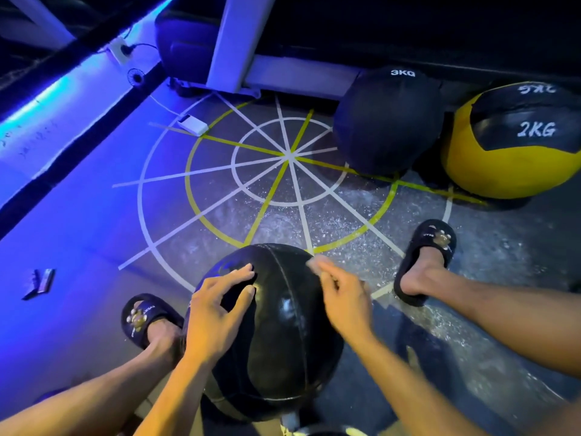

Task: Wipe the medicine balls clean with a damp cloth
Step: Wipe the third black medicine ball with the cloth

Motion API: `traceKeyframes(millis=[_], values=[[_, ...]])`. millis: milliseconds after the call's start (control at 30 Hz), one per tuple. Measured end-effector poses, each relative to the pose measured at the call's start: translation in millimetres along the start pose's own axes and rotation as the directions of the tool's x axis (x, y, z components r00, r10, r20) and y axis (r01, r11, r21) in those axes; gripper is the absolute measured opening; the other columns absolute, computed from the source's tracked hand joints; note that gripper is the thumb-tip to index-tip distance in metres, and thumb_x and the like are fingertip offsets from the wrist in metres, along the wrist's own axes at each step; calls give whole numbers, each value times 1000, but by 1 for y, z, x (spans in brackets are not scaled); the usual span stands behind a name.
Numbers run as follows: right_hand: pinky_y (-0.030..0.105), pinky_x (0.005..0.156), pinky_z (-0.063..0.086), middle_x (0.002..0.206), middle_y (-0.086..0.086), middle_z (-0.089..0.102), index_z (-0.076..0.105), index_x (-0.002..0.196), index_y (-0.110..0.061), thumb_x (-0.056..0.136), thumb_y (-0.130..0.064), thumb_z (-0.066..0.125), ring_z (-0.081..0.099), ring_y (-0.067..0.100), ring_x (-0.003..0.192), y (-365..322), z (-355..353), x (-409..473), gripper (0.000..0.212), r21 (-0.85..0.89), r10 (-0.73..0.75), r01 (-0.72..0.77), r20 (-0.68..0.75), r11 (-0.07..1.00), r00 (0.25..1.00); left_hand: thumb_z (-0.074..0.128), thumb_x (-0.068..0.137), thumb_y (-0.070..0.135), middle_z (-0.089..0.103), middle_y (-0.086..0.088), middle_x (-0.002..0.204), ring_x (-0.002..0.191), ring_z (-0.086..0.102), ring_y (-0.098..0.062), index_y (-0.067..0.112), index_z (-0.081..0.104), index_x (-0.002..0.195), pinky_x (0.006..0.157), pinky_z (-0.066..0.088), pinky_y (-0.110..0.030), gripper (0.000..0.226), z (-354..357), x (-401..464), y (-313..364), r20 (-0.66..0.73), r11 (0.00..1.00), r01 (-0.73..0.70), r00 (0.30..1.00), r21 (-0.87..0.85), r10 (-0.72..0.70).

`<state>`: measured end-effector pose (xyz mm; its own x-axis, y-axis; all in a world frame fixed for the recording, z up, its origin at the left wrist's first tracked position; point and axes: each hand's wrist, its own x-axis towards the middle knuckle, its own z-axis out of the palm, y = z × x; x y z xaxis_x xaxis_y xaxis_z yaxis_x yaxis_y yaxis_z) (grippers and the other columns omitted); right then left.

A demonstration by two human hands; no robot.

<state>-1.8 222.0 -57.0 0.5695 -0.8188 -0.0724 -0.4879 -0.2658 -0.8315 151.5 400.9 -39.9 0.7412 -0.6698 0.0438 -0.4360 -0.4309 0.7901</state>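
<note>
Medicine ball (276, 335), black and wedged between the feet on the floor, is steadied by the spread, open left hand (217, 313) while the blurred right hand (342, 297) seems loosely curled, no cloth being discernible, so one must be fetched before wiping.

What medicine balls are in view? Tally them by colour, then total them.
All black: 2, the 3KG ball by the frame and the ball under the left hand and right hand.
Yellow and black: 1, the 2KG ball.
Total: 3.
</note>
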Motion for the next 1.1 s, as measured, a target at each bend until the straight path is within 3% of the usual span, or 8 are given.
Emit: traceKeyframes(millis=[133, 267, 467, 600, 800, 900, 1000, 1100], values=[[21, 112, 42, 134, -15, 66, 71, 128, -17, 100, 3, 56, 58, 4, 131, -24, 19, -22, 38, 80, -510, 504, 100, 860, 854, 70, 94, 33, 64, 35, 127, 126, 55, -3, 39, 72, 121, 101, 39, -18, 28, -2, -2, -1, 31, 1000, -11, 999, 5, 11], [36, 89, 56, 102, -6, 79, 75, 114, -35, 102, -18, 53, 73, 24, 98, 24, -7, 16, 30, -64, 118, -117, 11, 991, 993, 71, 94, 32, 64, 36, 126, 126, 55, -4, 40, 73, 119, 102, 41, -22, 26, -1, -5, 2, 34, 1000, 10, 999, -7, -10], [15, 109, 41, 131, -17, 67, 73, 125, -21, 101, -6, 58, 56, -8, 125, -22, 1, -22, 32, 122, -379, 366, 106, 923, 919, 72, 93, 33, 64, 34, 127, 126, 54, -6, 40, 72, 119, 101, 37, -13, 26, 0, -9, 6, 56, 1000, -15, 998, 19, 14], [19, 84, 49, 112, -7, 77, 71, 127, -33, 103, -17, 55, 68, 1, 93, 13, -17, 4, 33, 24, 11, -13, 84, 1000, 996, 77, 92, 24, 69, 34, 115, 115, 60, 2, 41, 73, 112, 98, 46, -20, 27, -8, -1, 6, 11, 1000, -12, 1000, 10, 12], [34, 96, 54, 103, -18, 77, 76, 109, -37, 101, -18, 51, 70, 9, 103, 25, -13, -2, 33, 129, 229, -232, 38, 964, 973, 71, 81, 70, 64, 27, 128, 123, 52, 0, 41, 68, 122, 106, 41, -29, 50, 10, -7, -7, -28, 997, 70, 997, 43, -69], [23, 100, 49, 107, -15, 75, 76, 102, -27, 99, -8, 54, 67, 4, 106, -12, 1, -11, 29, 72, -70, 71, -14, 995, 997, 71, 74, 69, 66, 26, 125, 121, 52, 0, 39, 71, 118, 104, 39, -21, 53, 24, -19, -2, -42, 1000, 20, 999, 23, -19], [17, 99, 44, 107, -3, 73, 73, 98, -14, 98, 2, 56, 65, 10, 105, -31, 12, -19, 23, 80, -496, 490, 191, 868, 847, 73, 74, 66, 66, 25, 124, 120, 50, 0, 35, 71, 118, 102, 36, -15, 53, 28, -24, 0, -55, 999, -19, 998, 32, 21], [21, 85, 49, 113, -10, 76, 77, 116, -29, 103, -21, 57, 67, 2, 93, 3, -7, 31, 25, -72, -66, 85, 234, 994, 970, 73, 74, 69, 65, 27, 126, 121, 50, -1, 39, 70, 117, 102, 38, -22, 53, 28, -28, -1, -35, 1000, -17, 999, 24, 18]])
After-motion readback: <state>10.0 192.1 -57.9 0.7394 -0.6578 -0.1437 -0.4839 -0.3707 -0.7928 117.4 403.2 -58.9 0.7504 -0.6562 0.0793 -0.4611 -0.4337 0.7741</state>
